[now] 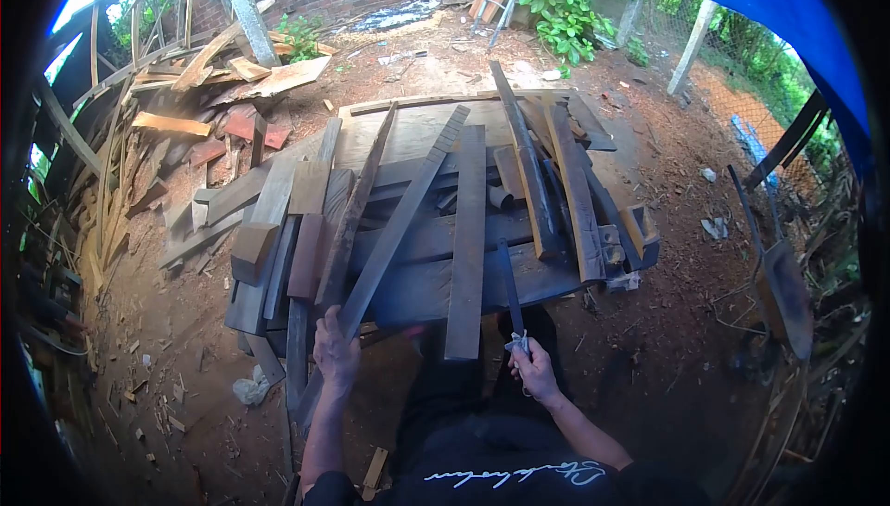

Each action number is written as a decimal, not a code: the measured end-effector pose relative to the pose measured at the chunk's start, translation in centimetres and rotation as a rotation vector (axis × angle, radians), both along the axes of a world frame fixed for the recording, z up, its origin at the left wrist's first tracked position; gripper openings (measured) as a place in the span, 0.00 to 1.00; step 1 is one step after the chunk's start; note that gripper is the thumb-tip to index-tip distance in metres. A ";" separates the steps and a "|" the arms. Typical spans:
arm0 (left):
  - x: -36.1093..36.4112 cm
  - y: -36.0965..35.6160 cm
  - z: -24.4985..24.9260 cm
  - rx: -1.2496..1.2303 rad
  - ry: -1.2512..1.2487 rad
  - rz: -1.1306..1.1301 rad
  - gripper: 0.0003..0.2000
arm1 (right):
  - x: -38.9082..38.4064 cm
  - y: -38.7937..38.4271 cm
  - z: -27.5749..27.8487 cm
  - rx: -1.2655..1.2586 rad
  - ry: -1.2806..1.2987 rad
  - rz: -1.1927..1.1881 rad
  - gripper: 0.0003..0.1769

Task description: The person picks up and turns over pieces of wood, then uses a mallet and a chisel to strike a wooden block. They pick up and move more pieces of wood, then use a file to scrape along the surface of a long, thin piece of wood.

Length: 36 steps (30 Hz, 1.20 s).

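My left hand [336,353] is closed at the near part of a long wooden strip [408,219] that slants across the worktable [408,279]. A row of fine marks shows near the strip's far end. In my right hand [536,372] is a long, narrow dark blade [510,288] with cloth [519,343] wrapped at its grip, pointing away from me over the table's front edge. Between my hands a straight, flat plank [466,237] lies with its near end jutting out past the table. A rough-edged strip [362,205] lies just left of the slanted one.
More timber lies at the table's right, including a long brown plank [573,191]. Wooden blocks [254,251] sit at its left edge. Scrap wood [232,80] is heaped at the back left. A metal wheelbarrow [783,293] stands at the far right.
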State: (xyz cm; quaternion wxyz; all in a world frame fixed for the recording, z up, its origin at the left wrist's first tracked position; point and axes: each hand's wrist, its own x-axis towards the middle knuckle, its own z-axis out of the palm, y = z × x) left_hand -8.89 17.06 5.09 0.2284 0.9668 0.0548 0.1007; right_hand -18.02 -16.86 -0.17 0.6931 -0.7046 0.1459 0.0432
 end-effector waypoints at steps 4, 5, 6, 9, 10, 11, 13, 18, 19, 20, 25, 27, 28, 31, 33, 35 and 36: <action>-0.6 -0.4 -0.7 -0.091 0.000 -0.041 0.31 | 0.2 0.2 0.0 0.010 0.011 0.011 0.13; -1.0 -0.4 -1.3 -0.092 0.000 -0.044 0.31 | 0.3 0.2 0.0 0.009 0.011 0.007 0.13; -1.3 -0.2 -1.9 -0.108 0.023 -0.033 0.30 | 0.3 0.2 0.0 0.011 0.009 0.010 0.12; -1.8 -0.7 -1.8 -0.103 0.078 -0.016 0.29 | 0.5 0.0 -0.4 0.029 0.020 0.010 0.12; -2.0 -1.0 -1.6 -0.082 0.109 -0.007 0.29 | 0.5 0.0 -0.6 0.046 0.031 0.009 0.12; -2.0 -1.2 -1.7 -0.080 0.111 0.001 0.29 | 0.6 0.1 -0.5 0.048 0.033 0.017 0.12; -1.5 -1.6 -1.9 -0.160 0.054 -0.057 0.30 | 1.2 0.3 -0.1 0.069 0.033 0.019 0.11; -0.9 -2.5 -1.4 -0.225 0.087 0.010 0.28 | 2.4 1.0 0.8 0.070 -0.018 0.034 0.11; -0.9 -2.6 -1.4 -0.187 0.066 0.010 0.27 | 2.4 1.0 0.7 0.088 -0.028 0.034 0.11; -1.0 -2.7 -1.3 -0.149 0.045 0.012 0.26 | 2.3 0.9 0.7 0.085 -0.024 0.037 0.11; -1.1 -2.6 -0.6 -0.199 0.304 0.050 0.21 | 1.3 0.5 0.0 0.078 -0.013 0.003 0.11; -1.5 -2.9 -0.6 -0.243 0.253 0.078 0.19 | 0.9 0.2 -0.5 0.084 0.004 0.000 0.11; -1.7 -3.0 -0.6 -0.188 0.174 0.086 0.17 | 0.8 -0.1 -0.7 0.095 0.017 -0.017 0.11; -1.9 -3.2 -1.4 -0.131 -0.091 0.096 0.11 | 1.0 0.1 0.3 0.082 0.013 -0.023 0.11; -1.6 -3.3 -1.8 -0.040 -0.214 0.089 0.08 | 1.2 0.1 0.2 0.071 0.026 0.054 0.10; -1.6 -3.3 -1.3 -0.054 -0.127 0.105 0.10 | 1.8 0.5 0.6 0.105 -0.004 0.031 0.09; -1.8 -3.1 -1.4 -0.062 -0.129 0.145 0.10 | 1.9 0.7 0.9 0.124 0.003 0.038 0.10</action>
